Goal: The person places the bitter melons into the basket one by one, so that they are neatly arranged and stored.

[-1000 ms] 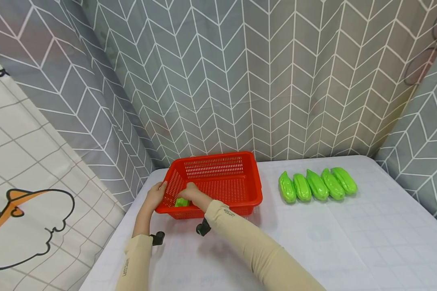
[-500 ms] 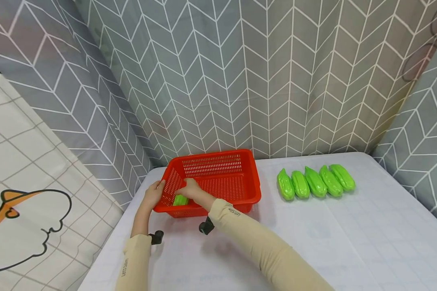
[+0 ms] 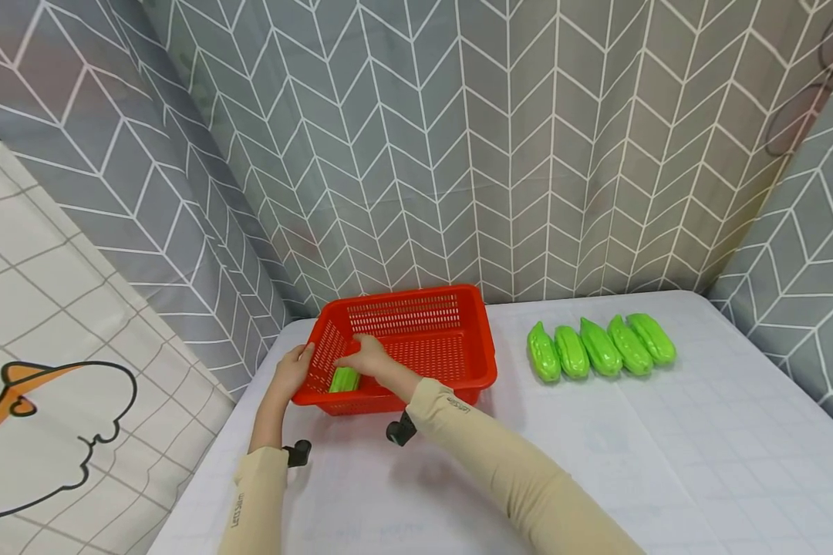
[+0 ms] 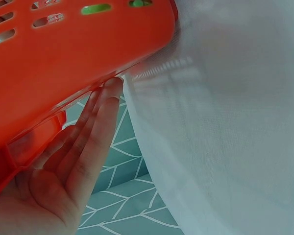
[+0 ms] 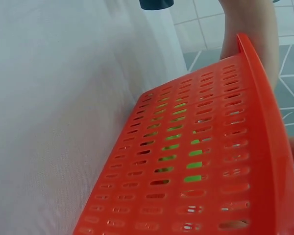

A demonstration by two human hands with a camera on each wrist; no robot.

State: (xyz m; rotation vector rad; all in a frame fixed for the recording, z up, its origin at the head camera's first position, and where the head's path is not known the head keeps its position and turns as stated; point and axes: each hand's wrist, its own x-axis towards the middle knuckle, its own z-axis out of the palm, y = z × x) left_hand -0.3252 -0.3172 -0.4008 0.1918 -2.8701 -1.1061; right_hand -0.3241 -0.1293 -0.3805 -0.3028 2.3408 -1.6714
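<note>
A red slotted plastic basket (image 3: 416,401) stands at the back left of the white table. My left hand (image 3: 293,372) grips its left rim; in the left wrist view the fingers (image 4: 95,125) lie extended along the outside, below the rim. My right hand (image 3: 375,358) is inside the basket with its fingers spread, holding nothing visible. Just left of and below it lies a green, lengthwise-ridged gourd-like vegetable (image 3: 345,379), low in the basket's left end. Green also shows through the basket's slots in the right wrist view, where its wall hides most of the right hand.
Several glossy green, bumpy gourds (image 3: 601,347) lie side by side in a row right of the basket. The white table (image 3: 597,447) reaches toward me and ends at a left edge. A grey patterned curtain (image 3: 500,154) hangs close behind.
My right hand has drawn up and slightly right, away from the green vegetable, uncovering more of it. The left hand stays at the rim. The head view has shifted a little.
</note>
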